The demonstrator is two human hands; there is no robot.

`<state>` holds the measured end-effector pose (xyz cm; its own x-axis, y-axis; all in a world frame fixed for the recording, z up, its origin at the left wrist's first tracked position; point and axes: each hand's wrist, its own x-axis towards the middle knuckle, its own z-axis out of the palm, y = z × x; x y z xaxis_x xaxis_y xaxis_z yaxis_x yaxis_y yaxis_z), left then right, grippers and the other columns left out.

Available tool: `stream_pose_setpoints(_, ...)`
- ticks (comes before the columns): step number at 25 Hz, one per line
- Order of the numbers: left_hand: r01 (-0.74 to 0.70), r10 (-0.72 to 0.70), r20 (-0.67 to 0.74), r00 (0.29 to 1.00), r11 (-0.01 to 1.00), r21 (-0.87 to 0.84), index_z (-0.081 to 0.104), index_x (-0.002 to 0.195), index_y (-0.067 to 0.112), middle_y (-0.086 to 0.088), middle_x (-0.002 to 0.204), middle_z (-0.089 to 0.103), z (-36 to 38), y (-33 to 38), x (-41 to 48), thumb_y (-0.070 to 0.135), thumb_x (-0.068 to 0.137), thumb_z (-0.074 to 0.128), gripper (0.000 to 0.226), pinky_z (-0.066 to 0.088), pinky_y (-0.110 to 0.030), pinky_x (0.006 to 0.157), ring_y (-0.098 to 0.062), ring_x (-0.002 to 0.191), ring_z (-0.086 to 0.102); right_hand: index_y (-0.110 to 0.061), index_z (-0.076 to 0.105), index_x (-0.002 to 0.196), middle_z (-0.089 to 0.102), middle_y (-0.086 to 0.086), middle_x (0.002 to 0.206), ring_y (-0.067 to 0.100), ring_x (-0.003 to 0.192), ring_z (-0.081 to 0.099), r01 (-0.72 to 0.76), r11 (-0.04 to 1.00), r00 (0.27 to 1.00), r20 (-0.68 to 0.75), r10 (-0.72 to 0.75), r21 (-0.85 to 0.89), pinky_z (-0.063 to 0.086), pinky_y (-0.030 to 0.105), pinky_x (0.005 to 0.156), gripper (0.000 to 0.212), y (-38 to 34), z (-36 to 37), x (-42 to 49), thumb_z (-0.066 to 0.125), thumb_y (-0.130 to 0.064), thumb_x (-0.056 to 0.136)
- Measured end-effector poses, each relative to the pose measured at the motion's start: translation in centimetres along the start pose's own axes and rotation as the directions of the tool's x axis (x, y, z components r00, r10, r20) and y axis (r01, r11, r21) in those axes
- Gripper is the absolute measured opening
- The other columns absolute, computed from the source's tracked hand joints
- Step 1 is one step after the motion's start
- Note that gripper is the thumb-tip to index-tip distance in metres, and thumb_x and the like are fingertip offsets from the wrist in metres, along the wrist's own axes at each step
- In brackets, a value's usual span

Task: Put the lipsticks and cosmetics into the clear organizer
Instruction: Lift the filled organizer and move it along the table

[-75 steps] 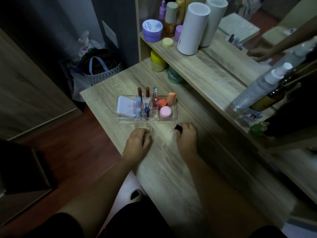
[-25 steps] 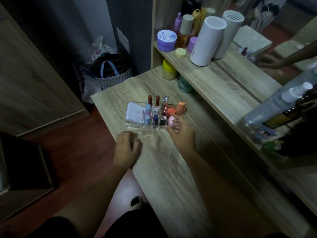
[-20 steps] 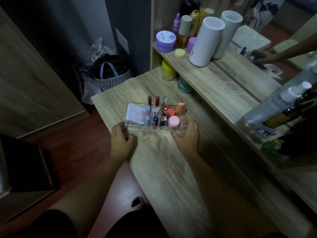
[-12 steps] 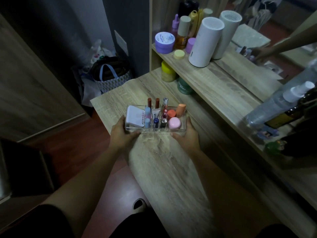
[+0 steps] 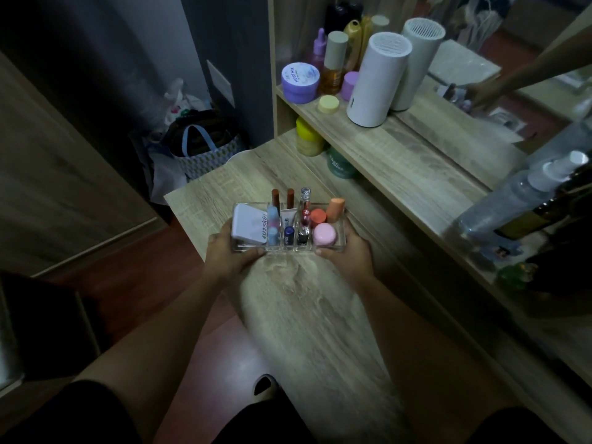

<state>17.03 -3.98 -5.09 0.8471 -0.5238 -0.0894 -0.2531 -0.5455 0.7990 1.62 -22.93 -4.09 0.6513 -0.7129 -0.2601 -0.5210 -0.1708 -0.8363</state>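
While both hands grip it, the clear organizer (image 5: 288, 249) sits over the near-left part of the wooden desk (image 5: 307, 315); can't tell if it's lifted or resting on the top. Left hand (image 5: 226, 254) clasps the organizer's left end, fingers (image 5: 254, 253) curled round the near-left corner w/ thumb along the front wall. Right hand (image 5: 347, 256) clasps the right end, thumb at the near-right corner, rest of the fingers wrapped behind the side wall.

Contents, left to right: white compact (image 5: 250, 227) w/ printed lettering, tilted in the big left compartment; two pale-blue capped tubes (image 5: 272, 224) next to it; two brown-red lipsticks (image 5: 283, 197) upright at the back; white squeeze tube (image 5: 289, 216) & small blue-capped item (image 5: 289, 233) in the middle slot; clear gloss tube w/ silver cap (image 5: 305, 203) upright, dark lipstick (image 5: 303, 236) in front of it. Right compartment: pink round jar (image 5: 324, 233) at front, red-orange jar (image 5: 317, 216) behind, orange sponge (image 5: 335, 209) leaning at back-right corner.

Raised shelf (image 5: 400, 161) right of the desk carries a purple jar (image 5: 300, 81), small yellow jar (image 5: 328, 103), amber bottle (image 5: 333, 64) & tall white cylinder (image 5: 378, 80). Under the shelf: yellow jar (image 5: 308, 137), green jar (image 5: 339, 165). Patterned bag (image 5: 205, 149) on floor past the desk's far end.
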Motion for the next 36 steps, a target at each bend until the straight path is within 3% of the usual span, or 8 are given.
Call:
stream_pose_setpoints(6, -0.031, 0.030, 0.051, 0.998, 0.999, 0.029, 0.045, 0.132, 0.016, -0.011, 0.115, 0.067, -0.3, 0.1, 0.0, 0.027, 0.063, 0.086, 0.082, 0.042, -0.024, 0.076, -0.013, 0.091, 0.057, -0.024, 0.031, 0.142, 0.065, 0.008, 0.124, 0.025, 0.116, 0.058, -0.037, 0.998, 0.998, -0.049, 0.035, -0.049, 0.047, 0.045, 0.102, 0.093, 0.4, -0.1, -1.6, 0.082, -0.014, 0.065)
stream_pose_setpoints(10, -0.086, 0.081, 0.112, 0.990, 0.996, 0.037, 0.046, 0.131, 0.018, -0.008, 0.112, 0.068, 0.0, 0.8, -0.1, 0.036, 0.058, 0.085, 0.085, 0.043, -0.025, 0.078, -0.017, 0.095, 0.061, -0.019, 0.037, 0.140, 0.065, 0.008, 0.123, 0.024, 0.116, 0.059, -0.052, 0.998, 0.990, -0.134, 0.047, -0.037, 0.045, 0.043, 0.104, 0.089, 0.8, -0.6, -3.6, 0.084, -0.017, 0.064)
stream_pose_setpoints(15, -0.183, 0.179, 0.227, 0.957, 0.983, -0.003, 0.047, 0.130, 0.021, -0.003, 0.110, 0.067, 1.7, 2.3, -1.0, 0.023, 0.064, 0.085, 0.076, 0.042, -0.014, 0.069, -0.012, 0.092, 0.060, -0.018, 0.032, 0.143, 0.065, 0.008, 0.123, 0.022, 0.115, 0.059, -0.088, 0.992, 0.971, -0.214, 0.105, 0.085, 0.045, 0.035, 0.101, 0.094, 2.0, -2.7, -7.2, 0.083, -0.011, 0.064)
stream_pose_setpoints(20, -0.238, 0.234, 0.352, 0.906, 0.971, -0.034, 0.042, 0.134, 0.018, -0.011, 0.123, 0.064, 4.0, 4.1, -2.7, 0.026, 0.065, 0.084, 0.081, 0.047, -0.029, 0.083, -0.014, 0.100, 0.057, -0.014, 0.043, 0.137, 0.068, 0.013, 0.118, 0.026, 0.111, 0.062, -0.103, 0.990, 0.926, -0.355, 0.131, 0.096, 0.048, 0.039, 0.098, 0.087, 3.6, -4.9, -11.3, 0.085, -0.009, 0.061)
stream_pose_setpoints(23, -0.264, 0.258, 0.388, 0.885, 0.964, -0.039, 0.043, 0.133, 0.019, -0.008, 0.121, 0.064, 5.4, 5.4, -4.1, 0.027, 0.062, 0.086, 0.084, 0.045, -0.028, 0.082, -0.013, 0.098, 0.056, -0.015, 0.033, 0.143, 0.063, 0.013, 0.126, 0.026, 0.117, 0.058, -0.112, 0.972, 0.910, -0.371, 0.184, 0.208, 0.046, 0.041, 0.102, 0.096, 4.8, -6.0, -13.9, 0.083, -0.004, 0.062)
stream_pose_setpoints(27, -0.300, 0.304, 0.467, 0.830, 0.950, -0.085, 0.046, 0.130, 0.022, 0.003, 0.109, 0.063, 7.2, 7.4, -6.5, 0.028, 0.059, 0.088, 0.083, 0.046, -0.019, 0.069, -0.011, 0.090, 0.059, -0.017, 0.033, 0.142, 0.066, 0.011, 0.121, 0.027, 0.110, 0.060, -0.164, 0.978, 0.847, -0.491, 0.205, 0.126, 0.040, 0.017, 0.085, 0.097, 6.5, -7.6, -17.5, 0.085, -0.012, 0.061)
stream_pose_setpoints(31, -0.338, 0.317, 0.538, 0.781, 0.939, -0.062, 0.043, 0.133, 0.020, 0.004, 0.104, 0.059, 9.0, 9.2, -9.4, 0.027, 0.063, 0.085, 0.082, 0.047, -0.019, 0.066, -0.013, 0.086, 0.058, -0.016, 0.025, 0.145, 0.059, 0.013, 0.130, 0.030, 0.119, 0.054, -0.214, 0.967, 0.814, -0.523, 0.253, 0.134, 0.042, 0.031, 0.099, 0.101, 8.5, -8.9, -21.3, 0.085, -0.016, 0.063)
stream_pose_setpoints(36, -0.389, 0.358, 0.595, 0.720, 0.918, -0.081, 0.042, 0.134, 0.022, 0.005, 0.108, 0.056, 10.9, 10.5, -12.1, 0.032, 0.065, 0.084, 0.082, 0.045, -0.024, 0.072, -0.015, 0.094, 0.055, -0.020, 0.041, 0.135, 0.062, 0.010, 0.123, 0.028, 0.112, 0.059, -0.279, 0.937, 0.807, -0.477, 0.348, 0.211, 0.040, 0.025, 0.079, 0.073, 11.0, -10.5, -25.8, 0.078, -0.027, 0.072)
